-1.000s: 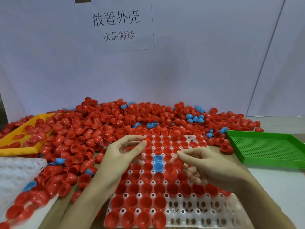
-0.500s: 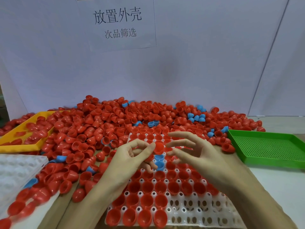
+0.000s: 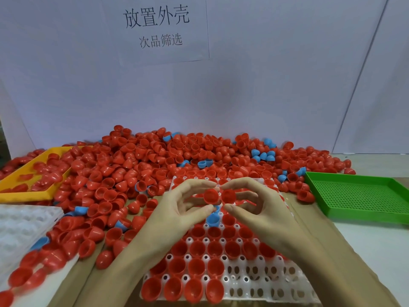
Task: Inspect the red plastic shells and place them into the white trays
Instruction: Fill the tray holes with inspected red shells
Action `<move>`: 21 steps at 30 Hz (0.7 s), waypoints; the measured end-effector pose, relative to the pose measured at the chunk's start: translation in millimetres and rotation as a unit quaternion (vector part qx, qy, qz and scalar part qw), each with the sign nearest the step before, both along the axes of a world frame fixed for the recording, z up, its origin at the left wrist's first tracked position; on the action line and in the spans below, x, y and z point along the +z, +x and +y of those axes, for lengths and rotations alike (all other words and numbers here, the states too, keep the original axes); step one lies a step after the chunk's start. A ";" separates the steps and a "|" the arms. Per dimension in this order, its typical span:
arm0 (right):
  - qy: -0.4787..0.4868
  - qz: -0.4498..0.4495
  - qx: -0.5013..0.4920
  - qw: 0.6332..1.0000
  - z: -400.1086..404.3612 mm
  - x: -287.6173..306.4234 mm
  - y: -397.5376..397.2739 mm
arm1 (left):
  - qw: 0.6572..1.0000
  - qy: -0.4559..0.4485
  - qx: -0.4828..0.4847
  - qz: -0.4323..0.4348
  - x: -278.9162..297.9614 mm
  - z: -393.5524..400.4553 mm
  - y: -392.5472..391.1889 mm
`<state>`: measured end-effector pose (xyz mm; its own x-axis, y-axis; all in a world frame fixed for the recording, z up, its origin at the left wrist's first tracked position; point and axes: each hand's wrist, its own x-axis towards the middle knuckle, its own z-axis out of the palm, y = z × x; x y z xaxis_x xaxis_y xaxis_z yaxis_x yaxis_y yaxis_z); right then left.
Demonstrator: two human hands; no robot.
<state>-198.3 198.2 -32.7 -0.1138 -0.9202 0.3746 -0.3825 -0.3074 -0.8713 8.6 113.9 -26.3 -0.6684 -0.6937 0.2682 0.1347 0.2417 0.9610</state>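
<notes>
A white tray with round cells lies in front of me, most cells filled with red shells and two with blue ones. Above its middle, my left hand pinches a red shell between thumb and forefinger. My right hand pinches a second red shell right beside it, the two shells almost touching. A big heap of loose red shells covers the table behind and to the left of the tray.
A yellow tray holding red shells sits at the left, an empty green perforated tray at the right. Another white tray lies at the near left. Several blue shells are scattered in the heap. A white wall with a paper sign stands behind.
Both hands rose from the tray and came together. The right hand now holds a shell beside the one in the left hand.
</notes>
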 end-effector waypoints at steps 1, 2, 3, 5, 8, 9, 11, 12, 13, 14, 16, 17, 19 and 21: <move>-0.003 0.003 0.000 1.000 -0.1 0.1 -0.3 | 1.000 -0.021 0.009 -0.006 -0.2 1.0 -0.5; -0.005 0.007 0.000 1.000 -0.2 -0.1 -0.7 | 0.999 -0.029 0.019 -0.007 -0.6 1.5 -1.2; -0.008 0.011 0.000 1.000 -0.2 -0.2 -0.7 | 0.999 -0.032 0.027 -0.006 -0.6 1.9 -1.5; -0.012 0.016 0.000 1.000 -0.4 -0.7 0.1 | 0.999 -0.033 0.036 -0.007 -0.6 1.6 -1.4; -0.009 0.014 -0.002 1.000 -0.8 -2.2 1.6 | 0.997 -0.037 0.064 -0.007 -0.4 1.2 -1.5; -0.005 0.009 0.001 1.000 -0.4 -1.9 2.1 | 0.997 -0.029 0.073 -0.005 -0.2 1.5 -2.5; 0.006 -0.003 0.021 1.000 1.2 -0.9 3.8 | 0.996 -0.007 0.085 0.007 0.0 3.5 -5.2; 0.011 -0.010 0.032 0.999 2.0 0.2 5.4 | 0.996 0.004 0.090 0.012 -0.5 4.3 -6.4; 0.017 -0.023 0.043 0.999 2.9 1.4 7.4 | 0.995 0.013 0.096 0.014 -1.3 5.0 -6.8; 0.025 -0.045 0.053 0.997 3.7 2.4 9.4 | 0.994 0.022 0.102 0.011 -2.6 5.2 -6.9; 0.042 -0.103 0.078 0.991 4.7 4.5 12.3 | 0.993 0.064 0.103 0.001 -5.2 4.3 -6.7; 0.044 -0.122 0.093 0.987 5.5 5.6 13.0 | 0.990 0.103 0.091 0.001 -6.4 3.5 -7.0; 0.033 -0.116 0.106 0.987 6.7 7.2 13.7 | 0.978 0.202 0.047 0.009 -7.1 1.9 -9.3; 0.015 -0.088 0.091 0.992 7.1 7.1 14.1 | 0.953 0.301 -0.003 0.029 -7.0 -0.3 -11.0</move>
<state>-184.1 205.4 -25.6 -0.0068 -0.9416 0.3367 -0.1639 -0.3311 -0.9293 -2.3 113.7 -33.3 -0.6693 -0.7296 -0.1406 0.1921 -0.3527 0.9158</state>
